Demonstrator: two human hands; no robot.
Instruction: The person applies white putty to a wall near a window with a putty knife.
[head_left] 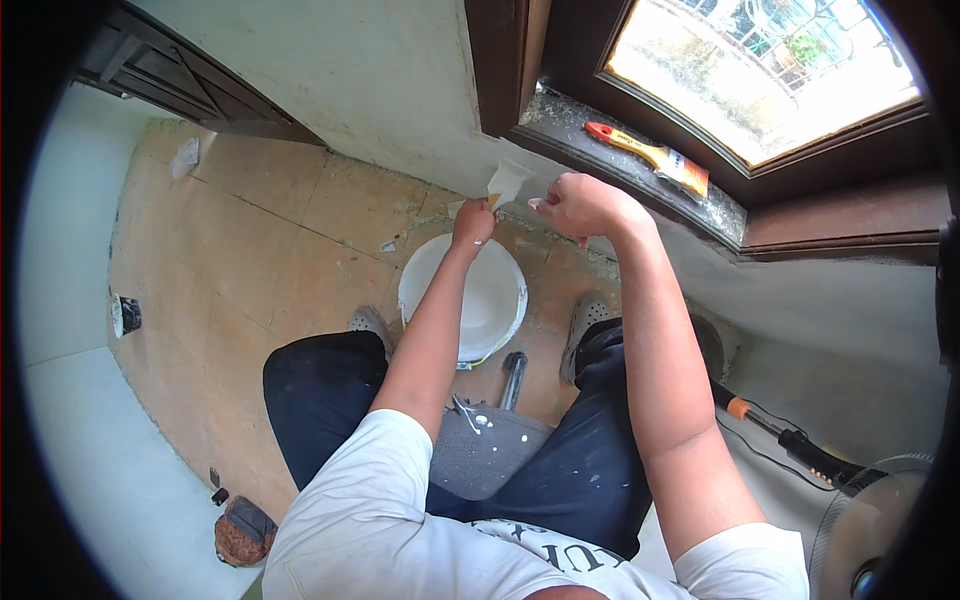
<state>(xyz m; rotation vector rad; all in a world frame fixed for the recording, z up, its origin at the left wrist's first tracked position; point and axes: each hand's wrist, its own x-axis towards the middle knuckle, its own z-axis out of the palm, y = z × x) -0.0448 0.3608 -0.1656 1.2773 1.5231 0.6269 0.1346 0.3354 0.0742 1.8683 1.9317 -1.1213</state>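
My left hand (474, 226) grips a putty knife (507, 183) with white paste on its wide blade, held up against the lower wall below the window sill. My right hand (583, 208) hangs just right of the blade, fingers curled, white smears on the fingertips; whether it holds anything is hidden. Beneath my left hand, between my feet, a white basin (480, 295) has pale smeared edges. On the dusty sill (550, 118), above my right hand, lies a paintbrush (652, 156) with a red and yellow handle.
A dark wooden door (190, 85) is at upper left. A small black container (125, 316) and a brown round object (244, 532) sit along the left wall. A speckled grey surface (485, 455) is under me. A fan-like appliance (850, 525) with cables stands at lower right.
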